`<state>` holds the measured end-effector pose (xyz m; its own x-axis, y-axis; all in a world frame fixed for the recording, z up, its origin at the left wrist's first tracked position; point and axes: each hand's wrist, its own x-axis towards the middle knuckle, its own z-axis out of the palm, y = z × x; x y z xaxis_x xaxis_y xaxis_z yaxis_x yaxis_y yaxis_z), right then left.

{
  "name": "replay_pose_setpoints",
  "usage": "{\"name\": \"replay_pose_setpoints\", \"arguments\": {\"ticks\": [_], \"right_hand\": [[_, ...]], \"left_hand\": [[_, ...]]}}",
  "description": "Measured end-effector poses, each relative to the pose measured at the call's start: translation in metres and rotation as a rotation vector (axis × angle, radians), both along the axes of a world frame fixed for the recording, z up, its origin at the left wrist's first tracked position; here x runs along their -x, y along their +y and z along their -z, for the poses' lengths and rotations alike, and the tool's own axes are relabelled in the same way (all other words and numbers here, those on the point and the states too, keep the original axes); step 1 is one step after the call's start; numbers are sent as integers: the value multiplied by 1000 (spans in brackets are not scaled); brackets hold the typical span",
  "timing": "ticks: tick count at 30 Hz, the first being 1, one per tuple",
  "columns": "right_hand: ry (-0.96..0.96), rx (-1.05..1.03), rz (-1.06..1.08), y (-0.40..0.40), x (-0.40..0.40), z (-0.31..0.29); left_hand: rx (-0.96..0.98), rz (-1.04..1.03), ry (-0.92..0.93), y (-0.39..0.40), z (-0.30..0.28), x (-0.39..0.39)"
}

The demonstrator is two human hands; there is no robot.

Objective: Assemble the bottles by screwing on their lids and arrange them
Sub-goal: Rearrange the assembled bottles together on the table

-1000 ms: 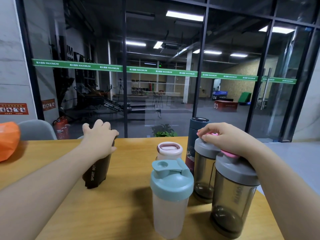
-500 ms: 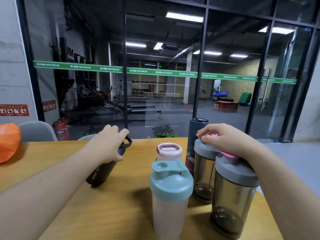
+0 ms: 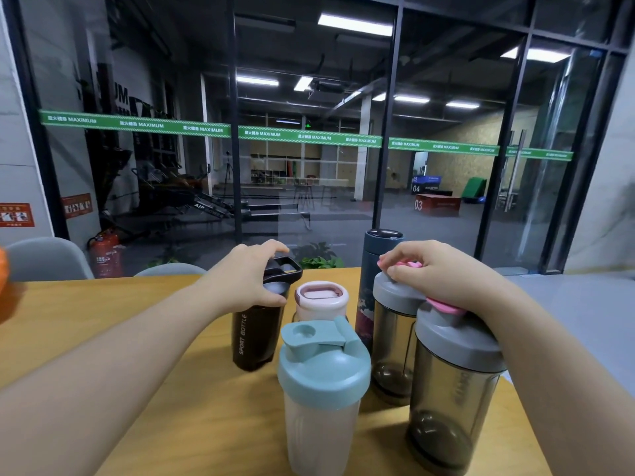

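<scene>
Left hand (image 3: 249,281) clamped on black bottle (image 3: 256,333) lid, bottle on counter (image 3: 103,324) beside pink-lidded one (image 3: 321,298) — right hand (image 3: 443,273) curled over grey lid (image 3: 395,293); best set upright, snug against cluster — no knocking neighbours.

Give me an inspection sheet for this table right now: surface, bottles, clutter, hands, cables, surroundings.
Surface: wooden table, bare at left.
Job's things: black bottle, pink-lidded bottle, teal-lidded shaker, dark flask, two grey-lidded shakers; all lidded, clustered.
Clutter: orange object at left edge.
Hands: left hand grips the black bottle's lid; right hand rests on the grey lids.
Cables: nothing seen.
Surroundings: glass wall, chairs, fire extinguishers.
</scene>
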<state>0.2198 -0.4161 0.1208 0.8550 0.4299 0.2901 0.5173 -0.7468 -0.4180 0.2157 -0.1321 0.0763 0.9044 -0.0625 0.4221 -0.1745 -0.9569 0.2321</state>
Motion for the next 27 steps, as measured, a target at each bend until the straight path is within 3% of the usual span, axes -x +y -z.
{"name": "replay_pose_setpoints", "arguments": {"ticks": [13,27], "right_hand": [[3,12,-3,0,2,0],[-2,10,-20,0,1,1]], "left_hand": [[156,-38,-60,-4,7,-14],[498,129,-30,-28,20,-35]]}}
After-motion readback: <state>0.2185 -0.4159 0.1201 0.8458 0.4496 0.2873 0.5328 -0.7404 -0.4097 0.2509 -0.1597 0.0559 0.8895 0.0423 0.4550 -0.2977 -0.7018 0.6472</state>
